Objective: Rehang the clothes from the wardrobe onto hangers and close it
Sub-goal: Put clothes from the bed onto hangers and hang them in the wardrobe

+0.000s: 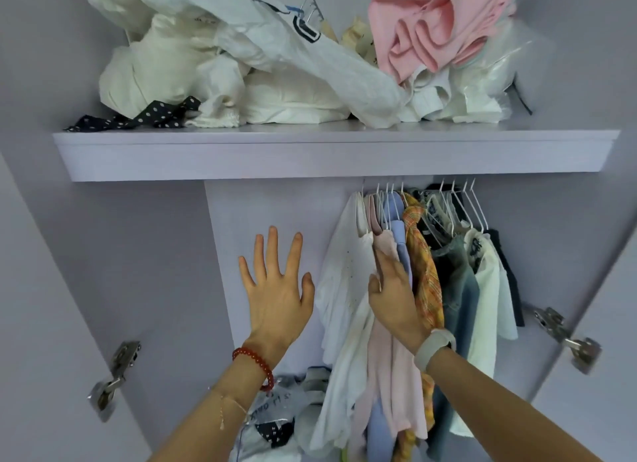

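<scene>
Below the shelf (310, 158), left hand (275, 289) spread wide, right hand (393, 292) flat among hanging clothes (396, 323).

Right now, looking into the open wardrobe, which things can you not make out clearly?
- Rail: head view, hidden behind the shelf front; only the white hanger hooks show.
- Right hand fingertips: buried between the hanging pink garment and the blue one.
- Heap on the wardrobe floor: cut off by the bottom edge and covered by the left forearm.
- Print on the white bag: folded, unreadable.
</scene>
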